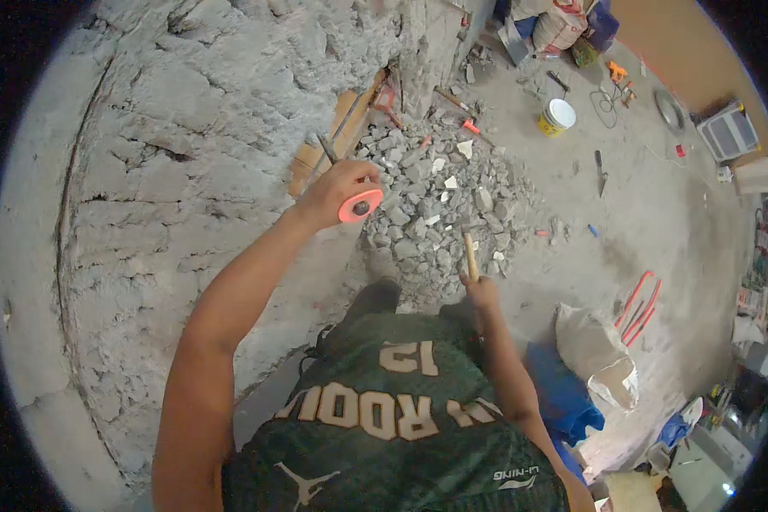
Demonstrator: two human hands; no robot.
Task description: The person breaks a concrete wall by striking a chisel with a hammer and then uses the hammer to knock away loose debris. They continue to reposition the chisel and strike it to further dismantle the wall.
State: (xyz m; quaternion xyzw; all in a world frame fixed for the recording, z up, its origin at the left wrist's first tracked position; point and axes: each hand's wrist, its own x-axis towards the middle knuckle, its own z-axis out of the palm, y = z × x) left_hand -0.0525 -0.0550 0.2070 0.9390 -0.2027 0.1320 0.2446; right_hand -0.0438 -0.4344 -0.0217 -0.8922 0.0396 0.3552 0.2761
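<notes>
My left hand [343,189] is wrapped round a chisel [326,148] with an orange guard [360,206] at its near end. The chisel's dark tip points up and left, at the rough grey wall [205,128]. Lower and to the right, my right hand [481,293] grips the wooden handle of a hammer [472,256]. The hammer's upper end lies over a heap of broken rubble [410,230], and its head is hard to make out against the stones.
White bucket [561,115] stands beyond the rubble, with a trowel [602,173] on the floor nearer. White sack [597,354] and blue sheet [561,397] lie at right. Filled bags [561,30] stand at the back. Wooden strip [337,128] lies along the wall.
</notes>
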